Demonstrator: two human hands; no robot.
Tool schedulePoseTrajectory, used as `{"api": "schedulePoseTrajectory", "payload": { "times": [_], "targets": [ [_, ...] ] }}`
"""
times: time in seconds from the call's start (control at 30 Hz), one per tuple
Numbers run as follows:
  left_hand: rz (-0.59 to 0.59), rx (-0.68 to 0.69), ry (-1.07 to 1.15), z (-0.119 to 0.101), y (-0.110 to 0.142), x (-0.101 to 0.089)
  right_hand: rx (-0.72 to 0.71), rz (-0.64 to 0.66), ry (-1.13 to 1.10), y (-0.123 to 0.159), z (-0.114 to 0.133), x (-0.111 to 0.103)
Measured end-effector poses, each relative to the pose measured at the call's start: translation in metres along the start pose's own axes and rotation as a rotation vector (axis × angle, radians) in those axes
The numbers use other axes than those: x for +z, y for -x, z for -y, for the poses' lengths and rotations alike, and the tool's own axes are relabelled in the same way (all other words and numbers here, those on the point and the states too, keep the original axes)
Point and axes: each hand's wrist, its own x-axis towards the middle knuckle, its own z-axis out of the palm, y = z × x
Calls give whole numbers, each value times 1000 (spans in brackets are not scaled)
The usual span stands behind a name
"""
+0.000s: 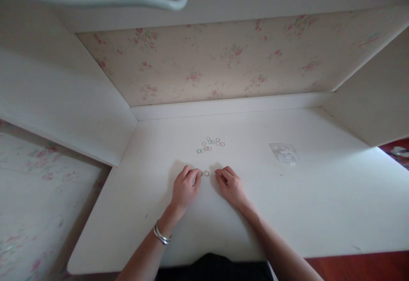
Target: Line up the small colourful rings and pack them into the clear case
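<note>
On the white desk (319, 196) my left hand (185, 185) rests with its fingers curled, the fingertips pinched on a small ring (200, 173). A second small ring (206, 173) lies just right of it, between my two hands. My right hand (230, 184) lies beside it with fingers drawn together, the tips pointing at that ring; whether it holds anything is unclear. A loose cluster of several small rings (211, 144) lies farther back on the desk. A silver bangle (161, 235) sits on my left wrist.
A small clear plastic bag (284, 152) lies to the right on the desk. Flowered wallpaper (223, 59) backs the alcove, with white side panels left and right. A pale cable (96, 0) hangs across the top. Red floor shows at the lower right.
</note>
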Motion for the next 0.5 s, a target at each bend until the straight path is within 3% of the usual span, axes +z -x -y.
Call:
{"api": "schedulePoseTrajectory", "payload": {
  "times": [0.23,0.5],
  "targets": [
    [-43,-253,234,36,7,-5,45,74,108,-27,-2,-1],
    [-74,-294,330,46,8,1,47,213,473,-82,1,4]
  ]
}}
